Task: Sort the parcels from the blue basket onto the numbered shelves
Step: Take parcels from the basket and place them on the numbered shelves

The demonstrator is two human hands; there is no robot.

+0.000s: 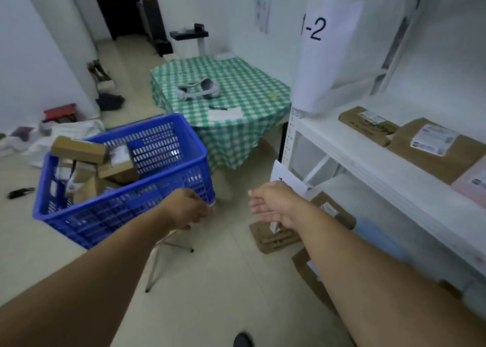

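The blue basket [168,162] stands tilted on a metal-legged stool to my left and holds several brown parcels [79,149]. My left hand [188,209] curls round the basket's near right corner. My right hand [271,204] hovers in front of the lower shelf with straight fingers and holds nothing. The white shelf unit [355,146] runs along the right, with a paper label reading "-2" [323,46] hanging on its post. Brown parcels [431,146] with white labels lie on the middle shelf. More parcels [334,209] lie on the level below, beside a second paper label [286,181].
A table with a green checked cloth [236,94] stands beyond the basket, with a headset, a pen and a paper slip on it. White bags and clutter [60,133] lie on the floor at the left. A brown parcel [273,238] lies on the tiled floor by the shelf.
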